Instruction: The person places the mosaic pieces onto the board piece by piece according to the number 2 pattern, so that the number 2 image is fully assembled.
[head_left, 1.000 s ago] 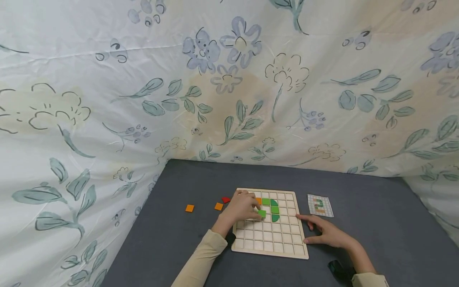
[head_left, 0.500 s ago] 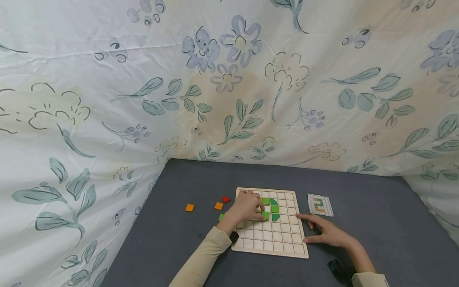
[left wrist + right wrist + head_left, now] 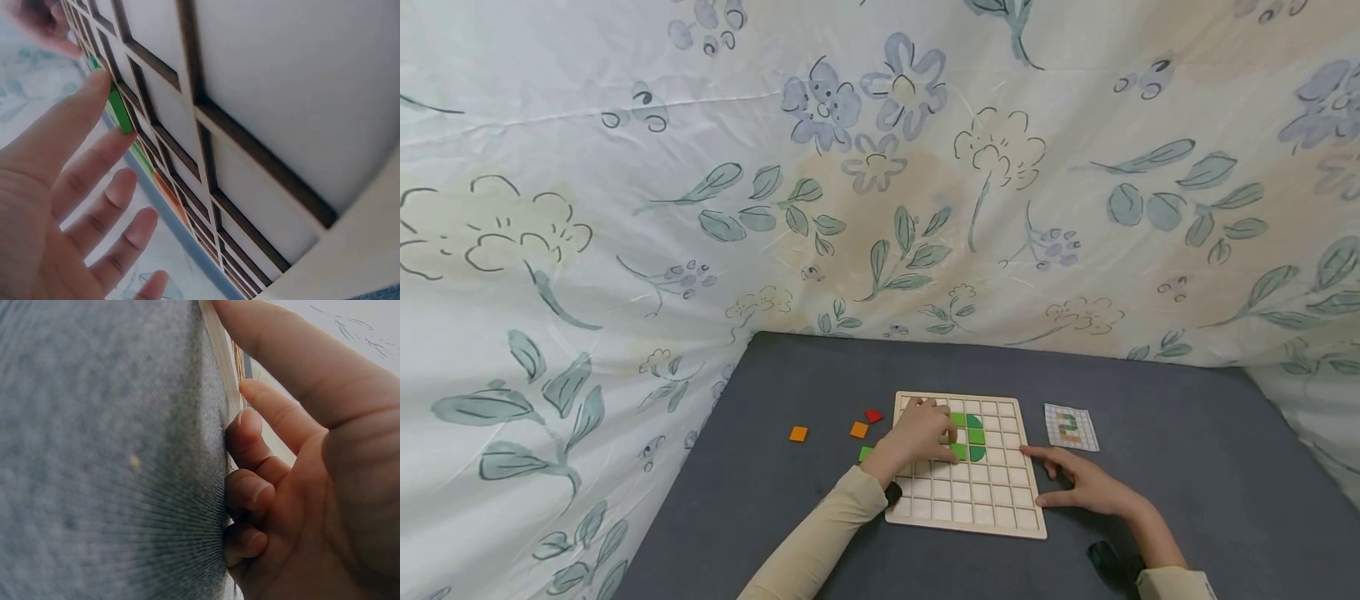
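Observation:
My left hand [image 3: 919, 435] reaches over the pale wooden grid board [image 3: 981, 502]. Its thumb and index finger pinch a green square tile [image 3: 119, 107] at a cell, while the other fingers spread loosely. Beside that tile lies a dark green rounded piece [image 3: 977, 453]. Above these are a green square [image 3: 976, 436], another dark green rounded piece [image 3: 973, 421] and a further green square [image 3: 957, 419]. An orange piece [image 3: 167, 192] shows past my left fingers. My right hand [image 3: 1086, 485] touches the board's right edge with extended thumb and index fingertips; its remaining fingers bend against the cloth.
Left of the board lie two orange squares [image 3: 798, 434], a red piece [image 3: 873, 415] and a green tile [image 3: 866, 453] partly behind the left wrist. A printed pattern card [image 3: 1071, 427] is to the right. Floral cloth [image 3: 880, 208] hangs behind the dark table [image 3: 820, 371].
My left hand has shifted slightly right with the green tile, bringing it next to the lower dark green piece. A loose green tile left of the board has come into view. My right hand stays put.

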The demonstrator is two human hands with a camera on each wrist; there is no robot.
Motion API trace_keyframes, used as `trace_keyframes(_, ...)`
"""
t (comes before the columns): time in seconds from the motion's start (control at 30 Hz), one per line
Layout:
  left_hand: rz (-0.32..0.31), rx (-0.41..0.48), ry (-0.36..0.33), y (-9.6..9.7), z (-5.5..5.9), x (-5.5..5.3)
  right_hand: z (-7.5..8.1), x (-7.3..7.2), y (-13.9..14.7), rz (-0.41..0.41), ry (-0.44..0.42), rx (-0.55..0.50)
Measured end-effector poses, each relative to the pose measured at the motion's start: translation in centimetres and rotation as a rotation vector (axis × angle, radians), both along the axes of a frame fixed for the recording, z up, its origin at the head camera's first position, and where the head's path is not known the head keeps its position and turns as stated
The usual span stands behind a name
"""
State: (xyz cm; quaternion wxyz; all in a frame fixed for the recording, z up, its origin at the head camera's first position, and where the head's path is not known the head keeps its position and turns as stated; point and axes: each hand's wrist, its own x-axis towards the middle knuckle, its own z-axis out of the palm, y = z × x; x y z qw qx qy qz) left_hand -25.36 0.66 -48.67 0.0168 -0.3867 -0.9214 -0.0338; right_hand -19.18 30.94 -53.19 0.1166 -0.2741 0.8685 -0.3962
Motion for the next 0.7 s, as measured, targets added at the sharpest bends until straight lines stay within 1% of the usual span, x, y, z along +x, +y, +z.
trace_keyframes(0.17,0.008,-0.010,0.002,0.02,-0.10,0.06,0.05,-0.03,0.02,0.003,-0.009,-0.004)
trace_keyframes(0.4,0.032,0.016,-0.039,-0.50,-0.43,-0.01,0.06,-0.11,0.02,0.000,-0.006,0.002)
trace_keyframes(0.57,0.024,0.046,-0.047,-0.62,-0.62,-0.20,0.19,-0.08,0.03,0.002,-0.005,-0.001)
trace_keyframes(0.7,0.022,0.046,-0.054,-0.51,-0.67,-0.24,0.31,-0.02,0.07,0.008,-0.002,-0.003)
